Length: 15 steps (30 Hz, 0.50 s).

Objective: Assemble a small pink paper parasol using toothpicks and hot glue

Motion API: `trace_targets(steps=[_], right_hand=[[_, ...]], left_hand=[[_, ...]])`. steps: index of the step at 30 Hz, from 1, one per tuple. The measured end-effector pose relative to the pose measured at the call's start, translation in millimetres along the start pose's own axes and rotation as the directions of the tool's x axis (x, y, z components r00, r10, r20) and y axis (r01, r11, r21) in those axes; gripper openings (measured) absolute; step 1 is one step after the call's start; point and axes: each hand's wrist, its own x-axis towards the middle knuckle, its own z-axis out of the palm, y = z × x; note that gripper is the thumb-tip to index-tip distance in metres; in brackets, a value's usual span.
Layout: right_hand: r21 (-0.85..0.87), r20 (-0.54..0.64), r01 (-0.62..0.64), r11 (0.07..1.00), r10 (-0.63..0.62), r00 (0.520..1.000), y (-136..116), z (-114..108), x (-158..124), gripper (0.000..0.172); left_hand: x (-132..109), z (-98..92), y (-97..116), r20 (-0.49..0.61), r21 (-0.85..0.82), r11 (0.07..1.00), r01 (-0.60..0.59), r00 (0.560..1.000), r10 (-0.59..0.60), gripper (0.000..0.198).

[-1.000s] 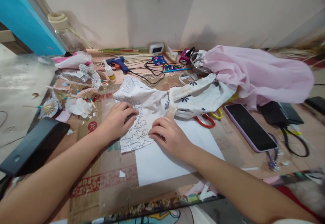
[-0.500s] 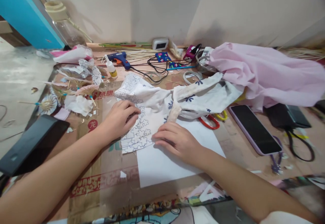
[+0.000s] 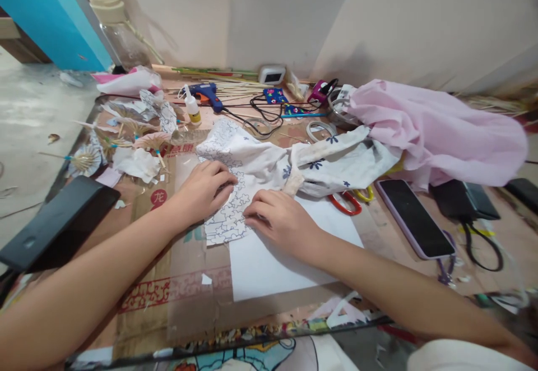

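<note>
A white cloth with a blue flower pattern (image 3: 264, 161) lies rumpled across the cardboard (image 3: 189, 298) and partly over a sheet of white paper (image 3: 286, 270). My left hand (image 3: 210, 187) rests on the cloth's left part, its fingers bent and slightly apart, holding nothing. On the cloth's lower edge, beside the paper, lies my right hand (image 3: 279, 219); its fingers are curled close together with the tips on the cloth, and whether they pinch it is hard to see. Red scissor handles (image 3: 347, 203) poke out from under the cloth.
A phone (image 3: 416, 219) and pink fabric (image 3: 437, 130) are at the right. Behind stand a glue bottle (image 3: 192, 107), a glue gun (image 3: 208, 96) and a large jar (image 3: 121, 35). Small paper umbrellas (image 3: 86, 159) and a black case (image 3: 59, 228) are at the left.
My right hand has moved left and up along the cloth, closer to my left hand. The view has shifted slightly.
</note>
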Motion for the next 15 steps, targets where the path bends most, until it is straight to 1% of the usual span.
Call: trace_targets(steps=[2,4,11,13,15], right_hand=[[0.051,-0.027,-0.010,0.999,0.011,1.000,2.5,2.9,0.6,0.008],[0.112,-0.030,-0.029,0.993,0.032,0.999,4.4,4.3,0.3,0.010],[0.352,0.032,-0.110,0.930,0.106,0.994,9.2,-2.3,1.7,0.015],[0.394,0.025,-0.128,0.910,0.128,0.991,10.6,-4.4,2.3,0.015],[0.398,0.016,-0.129,0.908,0.134,0.991,11.2,-4.7,2.6,0.016]], left_hand=[[-0.1,-0.2,0.1,0.003,-0.003,1.000,0.000,1.000,0.000,0.025],[-0.1,-0.6,0.2,0.007,-0.004,1.000,0.002,1.000,-0.001,0.024],[0.4,-0.2,-0.9,0.012,-0.014,1.000,-0.003,1.000,0.004,0.025],[0.5,-0.1,-1.0,0.020,-0.012,1.000,0.001,1.000,-0.001,0.025],[0.6,-0.4,-0.8,0.031,-0.009,1.000,0.012,0.999,-0.012,0.025]])
